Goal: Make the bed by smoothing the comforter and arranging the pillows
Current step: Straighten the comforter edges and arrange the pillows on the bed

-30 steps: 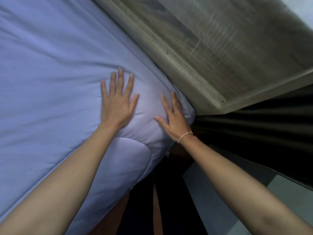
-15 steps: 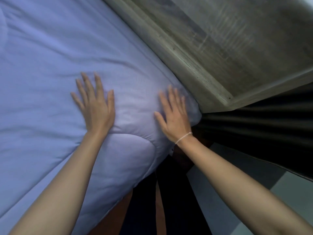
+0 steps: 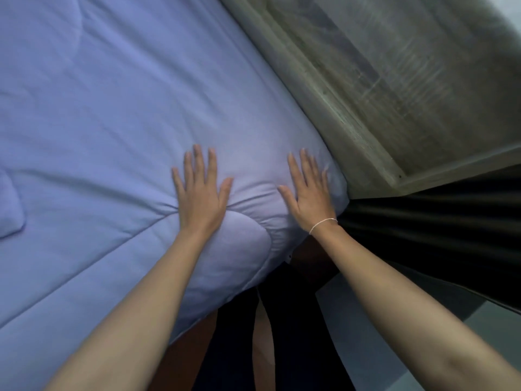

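A pale lavender quilted comforter [image 3: 112,122] covers the bed and fills the left and middle of the view. Its corner bulges over the near edge of the bed. My left hand [image 3: 201,193] lies flat on the comforter near that corner, fingers spread, holding nothing. My right hand [image 3: 311,193], with a thin white bracelet at the wrist, presses flat on the comforter's edge beside the headboard. A small fold of fabric [image 3: 11,210] shows at the far left. No pillow is clearly visible.
A grey wooden headboard [image 3: 380,94] runs diagonally along the bed's right side. Dark pleated curtains [image 3: 437,235] hang at the right. A pale tiled floor [image 3: 380,320] and my own dark-clothed legs [image 3: 282,334] lie below the bed's corner.
My left hand swept left across the comforter, then came back right near the corner. My right hand stayed pressed at the edge by the headboard. The view shifted slightly.
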